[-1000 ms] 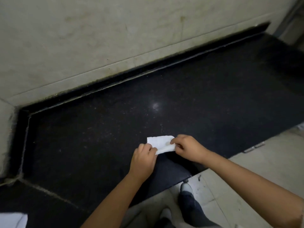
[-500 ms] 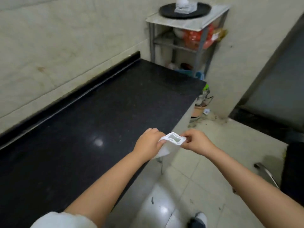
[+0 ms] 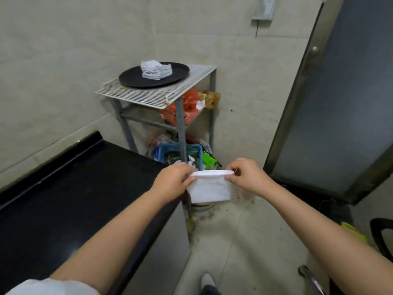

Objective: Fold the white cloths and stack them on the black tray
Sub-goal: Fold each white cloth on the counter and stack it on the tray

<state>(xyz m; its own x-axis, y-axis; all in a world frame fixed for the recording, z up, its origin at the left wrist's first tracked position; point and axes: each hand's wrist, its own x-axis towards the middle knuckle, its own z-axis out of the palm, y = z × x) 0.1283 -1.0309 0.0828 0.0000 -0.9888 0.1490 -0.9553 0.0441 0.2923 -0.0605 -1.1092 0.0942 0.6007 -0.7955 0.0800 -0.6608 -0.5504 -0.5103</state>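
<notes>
At centre frame, the left hand [image 3: 173, 180] and right hand [image 3: 247, 177] pinch the top corners of a folded white cloth [image 3: 209, 189], its long axis running left-right, hanging downward. Upper centre, folded cloths [image 3: 156, 69] sit stacked on the black tray [image 3: 131, 78].

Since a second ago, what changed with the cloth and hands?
The folded white cloth left the black countertop and now hangs in the air past its end, facing the round black tray. Unchanged: left hand and right hand pinch its ends.
</notes>
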